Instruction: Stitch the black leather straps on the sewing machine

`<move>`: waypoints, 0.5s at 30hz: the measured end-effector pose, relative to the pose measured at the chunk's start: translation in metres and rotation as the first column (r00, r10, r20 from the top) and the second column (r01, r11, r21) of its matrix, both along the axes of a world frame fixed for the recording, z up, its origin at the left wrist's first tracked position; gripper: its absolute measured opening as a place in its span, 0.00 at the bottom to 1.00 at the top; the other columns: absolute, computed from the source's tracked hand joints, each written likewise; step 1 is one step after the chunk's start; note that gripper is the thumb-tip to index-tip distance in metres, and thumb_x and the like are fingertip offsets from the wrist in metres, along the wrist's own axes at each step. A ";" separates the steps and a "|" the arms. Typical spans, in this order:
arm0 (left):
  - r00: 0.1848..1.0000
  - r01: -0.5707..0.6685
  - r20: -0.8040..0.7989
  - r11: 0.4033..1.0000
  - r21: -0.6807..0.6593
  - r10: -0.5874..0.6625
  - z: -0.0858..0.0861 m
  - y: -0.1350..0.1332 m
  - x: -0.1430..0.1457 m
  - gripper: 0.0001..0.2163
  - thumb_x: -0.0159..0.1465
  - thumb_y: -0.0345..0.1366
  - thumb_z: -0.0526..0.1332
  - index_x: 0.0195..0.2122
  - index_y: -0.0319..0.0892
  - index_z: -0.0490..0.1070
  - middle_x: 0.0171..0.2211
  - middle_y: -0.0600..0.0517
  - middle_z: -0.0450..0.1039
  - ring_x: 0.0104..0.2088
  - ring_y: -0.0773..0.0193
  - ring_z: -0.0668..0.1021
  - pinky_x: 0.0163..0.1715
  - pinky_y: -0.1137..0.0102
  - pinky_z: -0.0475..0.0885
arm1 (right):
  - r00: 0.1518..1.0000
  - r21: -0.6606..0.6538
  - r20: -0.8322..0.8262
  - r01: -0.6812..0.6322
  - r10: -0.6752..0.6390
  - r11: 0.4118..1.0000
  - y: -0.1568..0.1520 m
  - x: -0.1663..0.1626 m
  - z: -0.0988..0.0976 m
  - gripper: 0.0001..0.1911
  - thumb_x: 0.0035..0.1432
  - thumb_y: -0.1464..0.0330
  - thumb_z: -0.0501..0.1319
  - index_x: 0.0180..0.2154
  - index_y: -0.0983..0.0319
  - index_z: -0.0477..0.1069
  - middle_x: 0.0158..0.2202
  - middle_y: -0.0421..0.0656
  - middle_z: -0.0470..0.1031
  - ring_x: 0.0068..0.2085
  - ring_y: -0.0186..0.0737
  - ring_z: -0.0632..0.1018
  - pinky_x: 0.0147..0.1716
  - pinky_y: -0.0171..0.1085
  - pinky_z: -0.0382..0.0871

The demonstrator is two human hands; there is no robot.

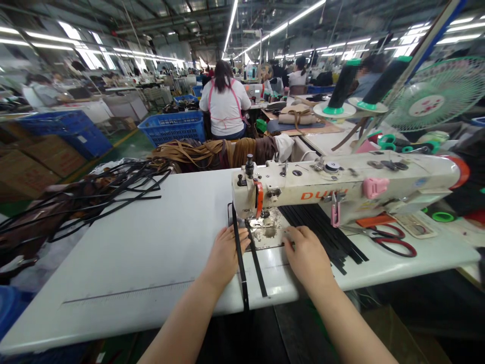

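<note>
A long narrow black strap (239, 258) hangs from the sewing machine head (248, 194) and crosses my left hand (223, 255), whose fingers are closed about it. Beside those fingertips a shorter black strip (258, 273) runs from the presser foot (258, 222) toward the table's front edge. My right hand (308, 253) rests right of the worn needle plate (271, 230), fingers loosely bent and thumb apart, with nothing seen in it. Close by it, a bundle of black strips (326, 235) lies beneath the machine arm; the hand covers part of the bundle.
Red-handled scissors (394, 241) lie right of the strips, near a small tray (415, 226). Tangled black straps (125, 194) cover the table's left end. Thread cones (344, 86) and a green fan (435, 96) stand at right. A person (225, 103) sits ahead, beside a blue crate (174, 126).
</note>
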State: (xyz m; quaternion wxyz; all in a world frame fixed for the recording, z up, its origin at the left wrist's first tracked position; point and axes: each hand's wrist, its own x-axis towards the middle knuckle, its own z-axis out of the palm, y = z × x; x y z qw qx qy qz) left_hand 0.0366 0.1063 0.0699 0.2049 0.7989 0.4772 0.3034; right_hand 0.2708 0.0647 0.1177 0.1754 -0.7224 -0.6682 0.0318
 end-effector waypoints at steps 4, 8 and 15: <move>1.000 -0.010 0.007 1.000 -0.020 0.010 0.003 -0.001 0.001 0.14 0.75 0.35 0.55 0.56 0.47 0.77 0.58 0.47 0.78 0.66 0.52 0.72 0.69 0.45 0.61 | 0.974 0.020 0.223 0.042 -0.046 0.999 0.003 0.011 -0.002 0.21 0.67 0.69 0.61 0.57 0.75 0.74 0.49 0.61 0.77 0.50 0.60 0.76 0.55 0.51 0.69; 1.000 -0.010 0.008 1.000 -0.005 0.010 0.003 -0.002 0.002 0.14 0.74 0.35 0.56 0.56 0.47 0.77 0.58 0.46 0.78 0.65 0.53 0.73 0.69 0.47 0.61 | 0.972 -0.032 0.226 0.074 -0.065 0.997 0.003 0.009 -0.004 0.18 0.68 0.70 0.61 0.56 0.72 0.75 0.45 0.56 0.78 0.48 0.56 0.78 0.52 0.48 0.71; 1.000 -0.005 0.016 1.000 -0.006 0.005 0.004 0.000 0.002 0.15 0.75 0.36 0.55 0.56 0.47 0.78 0.58 0.46 0.78 0.65 0.51 0.73 0.70 0.47 0.62 | 0.973 -0.072 0.225 0.076 -0.058 0.995 0.004 0.007 -0.002 0.13 0.69 0.73 0.58 0.51 0.70 0.77 0.43 0.55 0.78 0.46 0.53 0.80 0.46 0.44 0.71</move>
